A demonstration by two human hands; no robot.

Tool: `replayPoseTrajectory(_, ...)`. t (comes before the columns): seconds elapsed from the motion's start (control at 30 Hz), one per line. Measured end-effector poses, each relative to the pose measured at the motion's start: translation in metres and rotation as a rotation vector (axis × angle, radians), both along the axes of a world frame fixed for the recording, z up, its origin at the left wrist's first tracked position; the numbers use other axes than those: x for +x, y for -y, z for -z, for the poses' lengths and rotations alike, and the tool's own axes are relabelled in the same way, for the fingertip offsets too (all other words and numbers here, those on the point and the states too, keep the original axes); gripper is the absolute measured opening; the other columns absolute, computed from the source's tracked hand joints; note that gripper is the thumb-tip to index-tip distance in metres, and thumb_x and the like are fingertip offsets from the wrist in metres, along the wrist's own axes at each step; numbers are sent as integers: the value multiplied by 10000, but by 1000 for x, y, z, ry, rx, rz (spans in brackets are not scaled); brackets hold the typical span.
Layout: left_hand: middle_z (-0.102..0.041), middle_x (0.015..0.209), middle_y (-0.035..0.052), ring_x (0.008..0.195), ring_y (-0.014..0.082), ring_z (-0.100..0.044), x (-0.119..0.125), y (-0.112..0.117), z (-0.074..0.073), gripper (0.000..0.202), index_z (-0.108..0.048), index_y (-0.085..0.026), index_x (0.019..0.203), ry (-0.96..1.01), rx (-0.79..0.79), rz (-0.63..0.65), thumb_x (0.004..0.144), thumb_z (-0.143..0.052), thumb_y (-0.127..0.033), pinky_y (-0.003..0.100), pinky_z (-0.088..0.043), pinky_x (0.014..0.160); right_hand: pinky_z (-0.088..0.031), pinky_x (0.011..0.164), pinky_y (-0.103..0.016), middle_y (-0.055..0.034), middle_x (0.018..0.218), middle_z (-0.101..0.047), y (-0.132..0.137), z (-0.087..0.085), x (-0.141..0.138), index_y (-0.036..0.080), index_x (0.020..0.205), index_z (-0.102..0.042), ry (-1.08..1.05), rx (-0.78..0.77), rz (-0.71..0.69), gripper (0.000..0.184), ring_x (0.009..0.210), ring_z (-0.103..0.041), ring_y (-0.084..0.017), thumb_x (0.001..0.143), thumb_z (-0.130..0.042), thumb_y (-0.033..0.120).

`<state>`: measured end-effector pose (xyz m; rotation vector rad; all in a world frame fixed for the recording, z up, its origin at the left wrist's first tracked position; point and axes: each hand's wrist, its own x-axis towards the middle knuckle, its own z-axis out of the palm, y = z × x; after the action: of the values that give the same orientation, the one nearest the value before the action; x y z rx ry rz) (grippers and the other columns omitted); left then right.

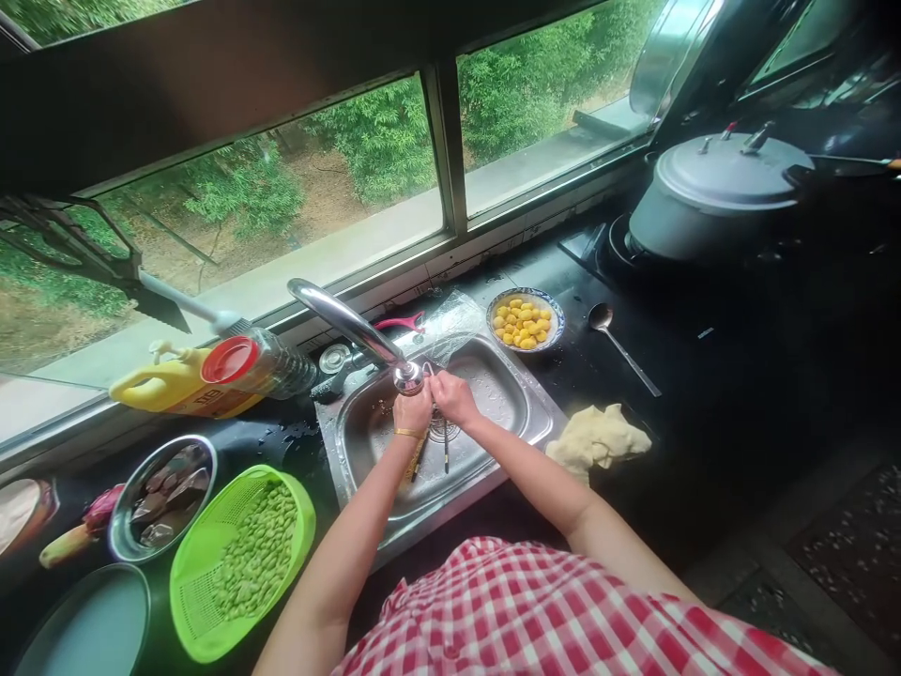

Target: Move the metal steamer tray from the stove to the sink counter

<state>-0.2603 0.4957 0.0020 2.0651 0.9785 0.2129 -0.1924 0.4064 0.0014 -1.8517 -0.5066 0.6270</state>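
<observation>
Both my hands meet under the spout of the chrome tap (352,329), over the steel sink (521,413). My left hand (412,411), with a gold bangle at the wrist, is closed and pressed against my right hand (452,394), whose fingers are also curled. What they hold, if anything, is too small to make out. Two thin dark sticks (446,451) lie in the sink basin just below my hands, near the drain.
Left of the sink: a green colander of pale beans (243,559), a steel bowl of dark pieces (161,498), a grey plate (88,624), a yellow oil jug (175,385). Right: a bowl of yellow kernels (525,321), a spoon (623,347), a yellow cloth (598,437), a pressure cooker (710,192).
</observation>
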Motion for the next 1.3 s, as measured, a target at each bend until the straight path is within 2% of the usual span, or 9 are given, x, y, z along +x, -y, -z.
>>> replayPoseTrajectory(0.17,-514,1304,149,1244,305,-398,-25,3,17,461,-500,-178,1287,-88,434,280,878,-392,-363,465,-259,1028,-199,417,-203,37,470,-483,-4,0,15,177,530,-413,-743,160,279,257,392,-279,-51,784,-452,169)
replayPoseTrajectory(0.37,-344,1429,214,1286,341,-348,-26,-2,34,586,-390,-90,1366,-295,308,-10,866,-406,-394,488,-324,1006,-131,331,-184,69,471,-456,7,-8,31,206,624,-322,-1050,281,424,209,303,-151,-28,831,-356,202)
replayPoseTrajectory(0.5,-273,1485,166,1361,332,-238,-16,35,31,534,-407,-151,1378,-264,344,101,905,-319,-381,527,-225,1073,-171,318,-179,84,478,-427,1,-11,32,210,654,-304,-1129,451,611,230,294,-175,-32,878,-292,259)
replayPoseTrajectory(0.63,-314,1479,112,1388,251,-208,-34,55,38,502,-392,-180,1390,-162,351,305,926,-243,-296,478,-174,1119,-153,311,-172,88,464,-427,3,-6,26,202,651,-317,-1224,567,738,220,281,-176,-27,871,-295,198)
replayPoseTrajectory(0.8,-289,1490,91,1390,270,-196,-65,31,44,405,-601,-244,1196,-68,370,389,912,-317,-291,531,-141,1112,-122,302,-173,78,451,-448,18,-3,20,199,628,-322,-1274,571,653,273,275,-167,-32,900,-314,220)
replayPoseTrajectory(0.93,-390,1420,139,1350,251,-297,-64,39,38,366,-532,-178,1190,15,271,290,869,-435,-323,538,-140,1111,-134,305,-162,59,495,-514,16,-9,13,194,651,-370,-1207,630,585,314,286,-188,-27,935,-316,316)
replayPoseTrajectory(1.1,-503,1306,134,1294,281,-376,-51,51,22,536,-436,-174,1250,52,-120,68,771,-574,-373,498,-236,1092,-354,401,-164,-9,724,-645,3,-13,0,189,737,-456,-1142,562,304,278,407,-444,-46,927,-361,368)
replayPoseTrajectory(1.2,-615,1077,130,1026,232,-606,-45,44,5,409,-436,-175,1197,99,-512,-143,886,-356,-428,427,-457,917,-499,628,-254,-29,925,-665,7,-11,3,197,929,-548,-798,301,8,135,669,-617,-110,851,-509,301)
replayPoseTrajectory(1.3,-634,830,63,707,191,-674,-36,39,-20,443,-392,-197,1204,131,-801,-229,897,-288,-500,363,-539,685,-454,902,-368,-61,1054,-662,22,-6,13,199,1055,-583,-194,73,-140,263,961,-608,-179,794,-559,213)
